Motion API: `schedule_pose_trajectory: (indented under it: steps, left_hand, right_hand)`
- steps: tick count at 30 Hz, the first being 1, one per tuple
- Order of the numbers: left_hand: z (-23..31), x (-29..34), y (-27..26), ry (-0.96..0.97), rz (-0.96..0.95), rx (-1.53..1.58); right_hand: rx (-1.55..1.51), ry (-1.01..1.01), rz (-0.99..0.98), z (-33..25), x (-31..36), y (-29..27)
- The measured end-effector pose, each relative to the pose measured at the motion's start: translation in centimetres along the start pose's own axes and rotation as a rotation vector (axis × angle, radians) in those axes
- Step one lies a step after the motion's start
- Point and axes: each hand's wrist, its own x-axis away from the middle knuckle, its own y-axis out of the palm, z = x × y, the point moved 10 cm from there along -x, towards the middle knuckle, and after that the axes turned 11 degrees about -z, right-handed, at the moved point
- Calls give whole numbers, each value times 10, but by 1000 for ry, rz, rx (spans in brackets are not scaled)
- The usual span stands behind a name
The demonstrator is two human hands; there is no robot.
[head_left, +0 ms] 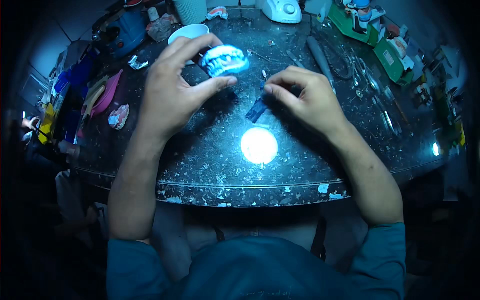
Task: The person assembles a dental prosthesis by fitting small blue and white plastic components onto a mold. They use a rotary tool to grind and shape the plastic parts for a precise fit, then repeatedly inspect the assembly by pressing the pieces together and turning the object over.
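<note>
Hands: two are showing, left hand [172, 92] and right hand [307, 97]
White plaster teeth models: one is being held [224, 61]
White round bowls: one is sitting [186, 33]

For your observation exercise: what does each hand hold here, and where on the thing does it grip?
The left hand pinches the dental cast by its sides, thumb below and fingers above. The right hand pinches something too small to identify.

The right hand [305, 97] hides whatever its fingertips pinch.
</note>
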Motion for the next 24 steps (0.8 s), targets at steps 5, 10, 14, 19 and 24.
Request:
schedule_pose_trajectory:
  steps: [5,10,14,19,24]
  left_hand:
    - [-14,6,31,4,-108,-128]
    - [-34,8,37,-97,-111,-175]
    - [-53,8,25,-217,-91,-94]
    - [-61,9,19,-255,-36,-89]
    - [-59,11,23,-52,31,-214]
  right_hand:
    - [105,383,-126,46,-24,-3]
    - [184,123,-139,5,-44,10]
    - [148,252,-254,9,-55,40]
    - [22,258,-272,3,-63,62]
    - [-88,172,-253,8,-60,70]
